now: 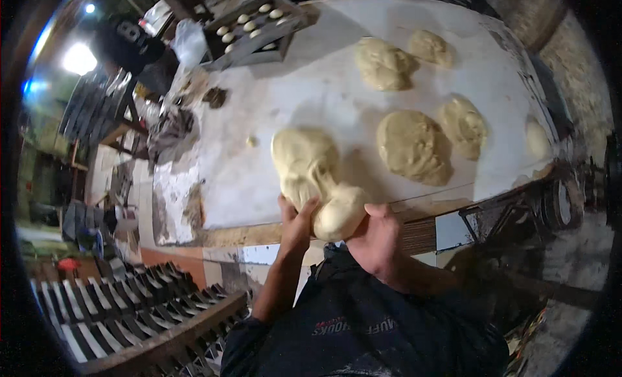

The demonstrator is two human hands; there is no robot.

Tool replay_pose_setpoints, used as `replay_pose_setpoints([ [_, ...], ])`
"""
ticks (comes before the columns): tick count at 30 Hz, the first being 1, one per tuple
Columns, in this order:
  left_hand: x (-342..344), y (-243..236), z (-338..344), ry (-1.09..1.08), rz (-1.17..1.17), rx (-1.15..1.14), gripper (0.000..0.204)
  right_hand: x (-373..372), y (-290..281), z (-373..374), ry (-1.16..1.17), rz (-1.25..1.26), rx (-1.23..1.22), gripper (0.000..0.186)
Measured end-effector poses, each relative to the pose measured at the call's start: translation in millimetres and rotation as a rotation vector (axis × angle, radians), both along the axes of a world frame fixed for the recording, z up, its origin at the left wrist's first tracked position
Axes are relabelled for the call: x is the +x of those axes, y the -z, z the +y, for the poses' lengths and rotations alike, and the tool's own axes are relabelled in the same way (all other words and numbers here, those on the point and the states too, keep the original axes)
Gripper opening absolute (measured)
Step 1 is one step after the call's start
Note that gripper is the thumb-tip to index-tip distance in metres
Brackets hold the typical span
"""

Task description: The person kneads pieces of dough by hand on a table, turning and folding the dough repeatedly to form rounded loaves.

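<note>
A large pale lump of dough lies at the near edge of the white work table. From it a rounded piece of dough bulges toward me, joined to the rest by a stretched, twisted neck. My left hand grips the dough from the left, thumb on top near the neck. Around the right side of the rounded piece curls my right hand, its thumb raised and its fingers partly hidden beneath. A tiny bit of dough sits left of the lump.
More dough lumps rest to the right, others farther back. A tray of small dough balls stands at the far left, beside a plastic bag. A crumpled cloth lies at the left edge. Slatted racks stand lower left; a person is beyond.
</note>
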State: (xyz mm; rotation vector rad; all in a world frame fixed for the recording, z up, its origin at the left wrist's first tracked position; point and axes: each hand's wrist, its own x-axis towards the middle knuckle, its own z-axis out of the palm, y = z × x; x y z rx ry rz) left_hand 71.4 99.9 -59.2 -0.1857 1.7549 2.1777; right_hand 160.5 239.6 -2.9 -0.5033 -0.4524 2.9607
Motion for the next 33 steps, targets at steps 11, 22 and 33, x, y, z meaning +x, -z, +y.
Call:
replay_pose_setpoints([
  [11,-138,64,-83,-0.192,0.151,-1.439,0.07,-245,112,67,-0.584,-0.073,0.184,0.059],
  [22,-240,70,52,0.616,0.404,-1.237,0.102,-124,183,-13,-0.345,0.253,0.998,0.126],
  [33,-21,6,-74,1.08,0.087,-0.743,0.062,-102,141,0,-0.787,0.801,1.31,0.046],
])
